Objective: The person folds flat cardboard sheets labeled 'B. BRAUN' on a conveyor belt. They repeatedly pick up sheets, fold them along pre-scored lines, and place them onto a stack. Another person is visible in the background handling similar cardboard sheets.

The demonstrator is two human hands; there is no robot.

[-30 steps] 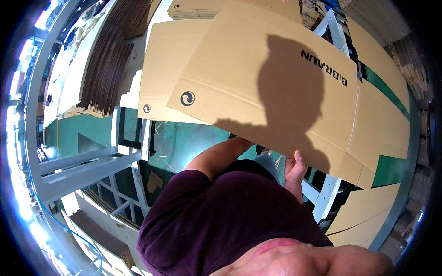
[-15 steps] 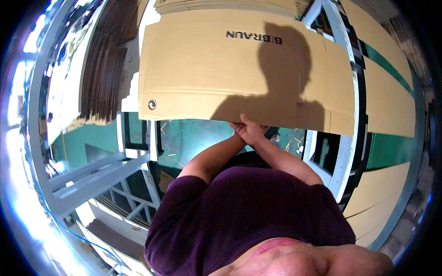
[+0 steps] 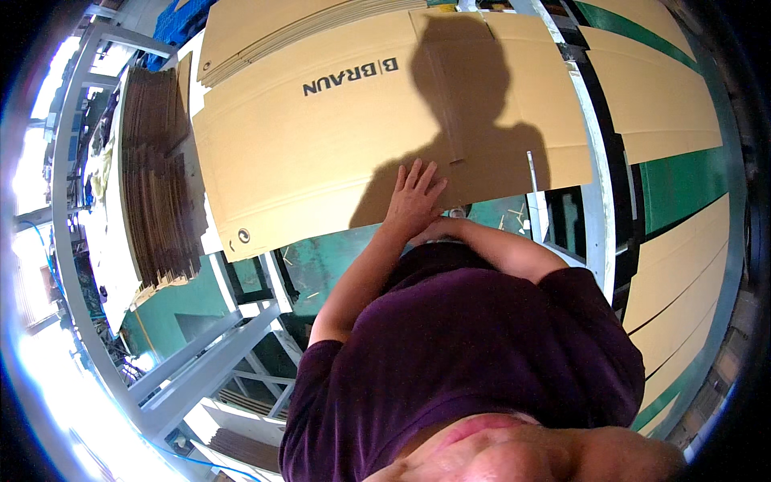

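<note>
A large flat cardboard sheet (image 3: 297,153), tan with creased flaps and dark print, spans the space in front of me. My left hand (image 3: 414,197) rests flat on its near part, palm down and fingers spread. Close below that wrist is my right hand (image 3: 434,230), beside the sheet's near edge; its fingers are hidden, so I cannot see whether it grips anything. A shadow of a head and shoulders falls across the right half of the cardboard.
Beyond the sheet lies a stack of flat cardboard (image 3: 281,36). Another stack (image 3: 161,181) stands on edge at the left. A pale metal frame (image 3: 213,353) is at lower left. On the right, cardboard pieces (image 3: 654,96) lie along a green conveyor belt (image 3: 683,189).
My left hand has come from the sheet's near edge onto its top face, fingers now spread. My right hand has drawn back lower. In view, the sheet has shifted left and tilted.
</note>
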